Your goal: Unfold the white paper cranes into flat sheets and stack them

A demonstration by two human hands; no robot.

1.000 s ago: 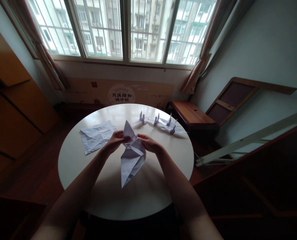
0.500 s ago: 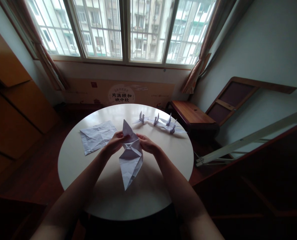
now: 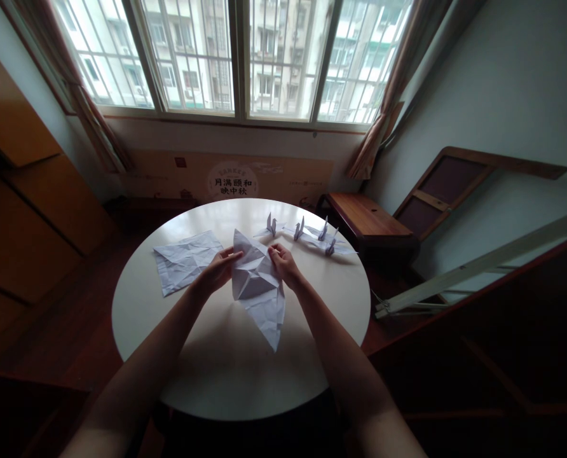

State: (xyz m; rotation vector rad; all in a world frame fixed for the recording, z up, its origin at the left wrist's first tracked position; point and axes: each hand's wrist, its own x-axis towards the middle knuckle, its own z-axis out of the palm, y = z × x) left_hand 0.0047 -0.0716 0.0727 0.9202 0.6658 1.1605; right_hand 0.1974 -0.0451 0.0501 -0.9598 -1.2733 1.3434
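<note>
A creased sheet of white folding paper (image 3: 257, 280) is held above the table, partly spread, with one pointed end up and another hanging down to the right. My left hand (image 3: 220, 267) pinches its left edge, thumb on the near face. On the upper right edge, my right hand (image 3: 286, 262) is closed on the same paper with thumb and fingers. Behind the right hand stand several folded paper cranes (image 3: 299, 229). Left of my left hand lies a flat, wrinkled paper sheet (image 3: 185, 257). The fingers behind the held paper are hidden.
The round white table (image 3: 145, 331) stands beneath my arms. A low wooden bench (image 3: 369, 216) is beyond its right side, near a leaning wooden frame (image 3: 438, 191). A printed panel (image 3: 288, 175) runs below the barred window, and cabinets (image 3: 30, 216) rise at left.
The paper has been opened wider, and its lower point has swung to the right. My right hand has moved right and slightly up; my left hand has shifted a little.
</note>
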